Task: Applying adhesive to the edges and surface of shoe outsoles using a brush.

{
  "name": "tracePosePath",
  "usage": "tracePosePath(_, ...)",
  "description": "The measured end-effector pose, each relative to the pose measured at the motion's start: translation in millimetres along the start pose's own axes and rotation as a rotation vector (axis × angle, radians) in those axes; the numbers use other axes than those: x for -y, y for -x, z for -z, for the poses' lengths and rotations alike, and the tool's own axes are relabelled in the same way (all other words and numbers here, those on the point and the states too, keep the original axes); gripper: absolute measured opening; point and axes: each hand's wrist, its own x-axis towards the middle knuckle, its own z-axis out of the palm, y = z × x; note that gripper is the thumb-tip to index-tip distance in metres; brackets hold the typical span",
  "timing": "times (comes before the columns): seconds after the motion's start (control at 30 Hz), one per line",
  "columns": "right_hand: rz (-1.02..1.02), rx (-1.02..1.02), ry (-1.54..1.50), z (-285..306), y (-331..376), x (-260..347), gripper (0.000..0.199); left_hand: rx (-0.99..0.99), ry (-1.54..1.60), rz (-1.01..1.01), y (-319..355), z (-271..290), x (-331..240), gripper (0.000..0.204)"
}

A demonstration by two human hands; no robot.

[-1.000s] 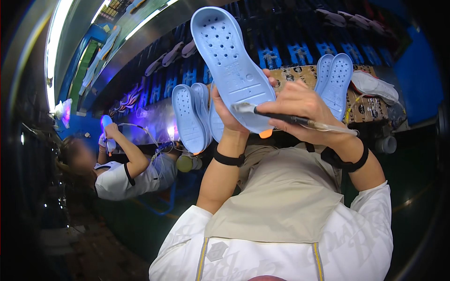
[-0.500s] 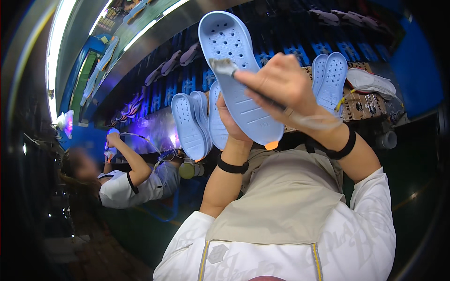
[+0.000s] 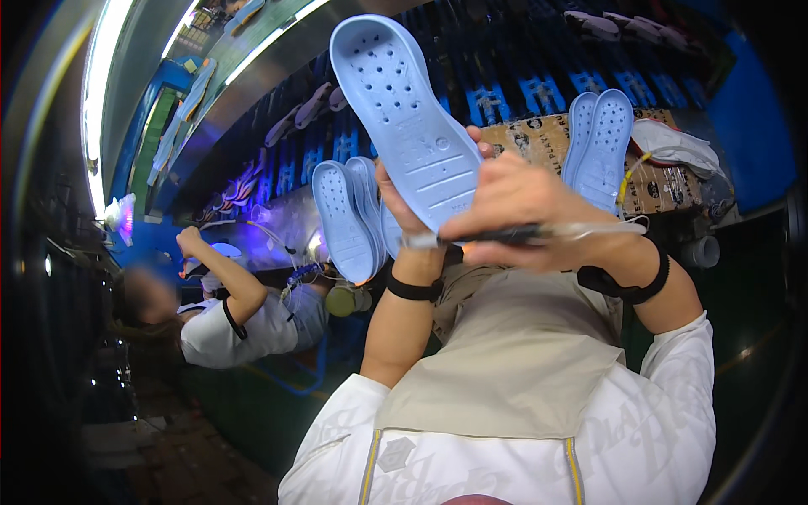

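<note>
A light blue shoe sole (image 3: 404, 109), dotted with small holes at its far end, is held up tilted in front of me. My left hand (image 3: 397, 202) is closed around it from beneath, with fingertips showing at the sole's right edge. Over the near end of the sole, my right hand (image 3: 526, 202) grips a brush (image 3: 518, 235) with a dark handle and a clear tube at its back. The brush tip, somewhat blurred, is beside the sole's near left edge; whether it touches cannot be told.
More blue soles (image 3: 343, 223) stand left of my left hand, and a pair of soles (image 3: 599, 151) leans on printed cardboard (image 3: 526, 143) at the right. Beside them lies a white shoe upper (image 3: 673, 145). Beyond runs a rack with blue holders (image 3: 539, 94). A co-worker (image 3: 244, 328) works at the left.
My right hand has brought the brush from the middle of the sole down to its near end, turning it more level. The sole has shifted slightly left. The co-worker's raised hand has moved a little.
</note>
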Motion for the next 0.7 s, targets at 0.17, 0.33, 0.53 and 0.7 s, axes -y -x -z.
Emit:
tracePosePath(0.17, 0.016, 0.091, 0.227, 2.8, 8.7, 1.3, 0.022, 0.024, -0.037, 0.035, -10.2, -5.2, -14.8, 0.089)
tracePosePath(0.33, -0.113, 0.133, -0.177, 14.0, 14.5, 14.0, 0.029, 0.08, -0.019, 0.061, -16.5, -10.2, -26.2, 0.096)
tracePosePath(0.53, 0.001, 0.307, -0.093, 18.2, 15.4, 11.6, 0.031, 0.105, -0.221, 0.106, -27.6, -13.8, -40.9, 0.101)
tracePosePath(0.7, -0.066, 0.071, 0.174, 21.6, 14.2, 1.5, 0.034, 0.091, -0.282, 0.147, -32.9, -24.5, -43.5, 0.105)
